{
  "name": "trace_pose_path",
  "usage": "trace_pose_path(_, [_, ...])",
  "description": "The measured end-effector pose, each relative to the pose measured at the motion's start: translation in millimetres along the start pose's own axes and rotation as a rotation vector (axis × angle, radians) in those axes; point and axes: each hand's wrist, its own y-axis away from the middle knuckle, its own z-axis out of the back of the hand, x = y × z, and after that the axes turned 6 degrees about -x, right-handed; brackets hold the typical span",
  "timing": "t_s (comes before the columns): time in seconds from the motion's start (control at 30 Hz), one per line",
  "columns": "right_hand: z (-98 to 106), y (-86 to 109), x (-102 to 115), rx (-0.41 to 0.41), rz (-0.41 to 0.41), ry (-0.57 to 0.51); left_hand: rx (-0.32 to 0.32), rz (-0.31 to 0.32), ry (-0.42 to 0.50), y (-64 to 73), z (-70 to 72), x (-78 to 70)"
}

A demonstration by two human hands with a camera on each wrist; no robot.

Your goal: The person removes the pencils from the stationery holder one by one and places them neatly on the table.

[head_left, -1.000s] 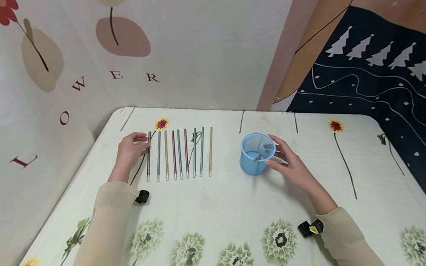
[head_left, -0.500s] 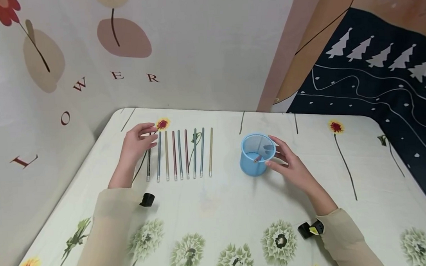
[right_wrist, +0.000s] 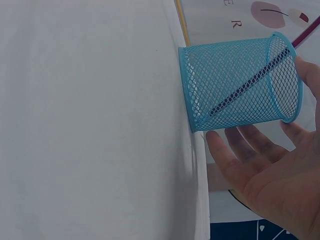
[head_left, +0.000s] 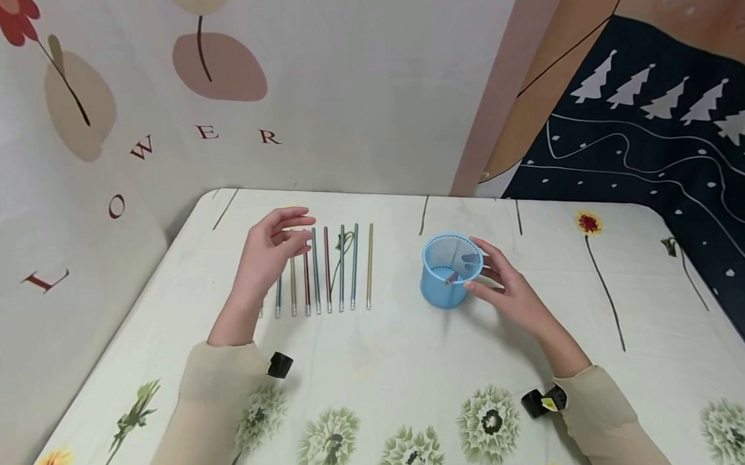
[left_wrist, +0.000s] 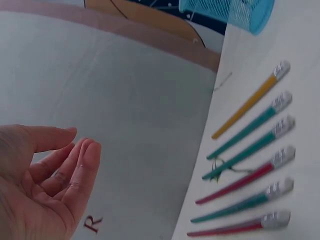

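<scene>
Over the left part of a row of pencils (head_left: 342,274), my left hand (head_left: 271,256) hovers with loosely bent fingers and nothing between them. The pencils lie side by side, silver eraser ends toward me; the leftmost are partly hidden behind that hand. In the left wrist view a yellow pencil (left_wrist: 250,107) ends the row nearest the cup. A blue mesh pencil cup (head_left: 441,289) stands upright to the right. My right hand (head_left: 510,282) holds it from its right side, thumb at the rim and fingers curved behind. One dark reddish pencil (right_wrist: 250,82) leans inside the cup.
The table wears a white flower-printed cloth (head_left: 377,369). A pale printed sheet (head_left: 368,109) rises behind it, and a dark tree-patterned cloth (head_left: 640,141) hangs at the right. Black wrist devices sit on the left cuff (head_left: 280,365) and right cuff (head_left: 543,401).
My left hand has moved right and slightly away from me, from the black pencil at the left end to above the row's left part. The right hand and cup stay in place.
</scene>
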Motion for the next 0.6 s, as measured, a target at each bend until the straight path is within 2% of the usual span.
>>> trace_pose_path(0.27, [-1, 0.2, 1, 0.001, 0.004, -0.001, -0.002, -0.105, 0.106, 17.3, -15.7, -20.2])
trace_pose_path(0.6, [-1, 0.7, 2, -0.001, 0.001, -0.001, 0.075, -0.182, 0.218, 42.5, -38.1, -47.5])
